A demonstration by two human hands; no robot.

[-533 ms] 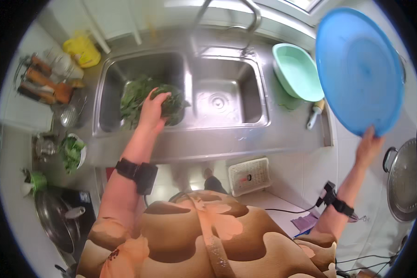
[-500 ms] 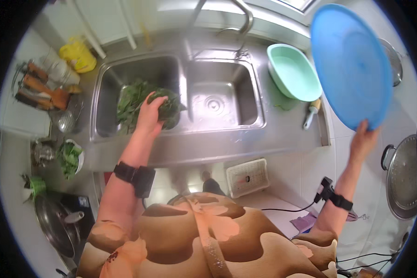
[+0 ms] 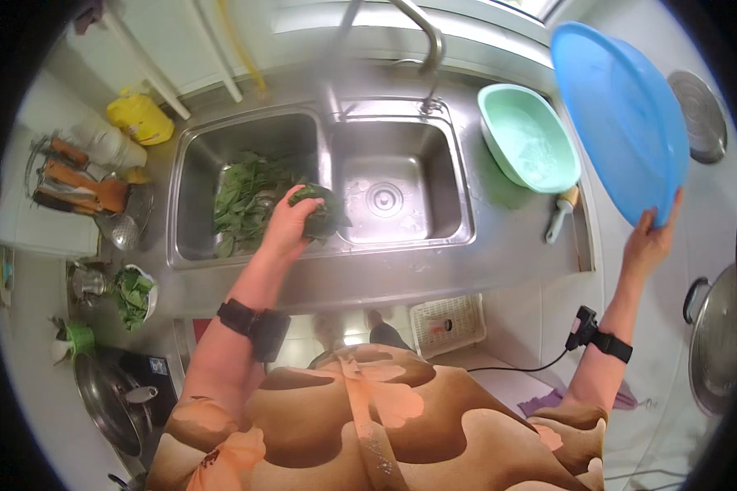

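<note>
My left hand [image 3: 291, 221] is closed round a bunch of leafy greens [image 3: 323, 214] at the right side of the left sink basin [image 3: 195, 176]. More loose green leaves [image 3: 241, 196] lie in that basin, to the left of the hand. Out at the right, my right hand [image 3: 653, 237] grips the lower rim of a large blue plastic basin [image 3: 618, 123], held up on its side in the air. Close to it on the counter stands a mint-green tub [image 3: 508, 135] with rippling water inside.
The right sink basin [image 3: 385, 155] sits under a curved faucet [image 3: 434, 49]. A peeler-like tool [image 3: 560, 217] with a wooden handle lies by the tub. At left are a yellow bottle [image 3: 142, 117], a knife rack [image 3: 78, 184], a bowl of greens [image 3: 135, 296] and a lidded pan [image 3: 110, 401].
My left hand has shifted a little right with the bunch of greens. The blue basin has turned to a narrower angle in my right hand. Ripples now show in the mint-green tub.
</note>
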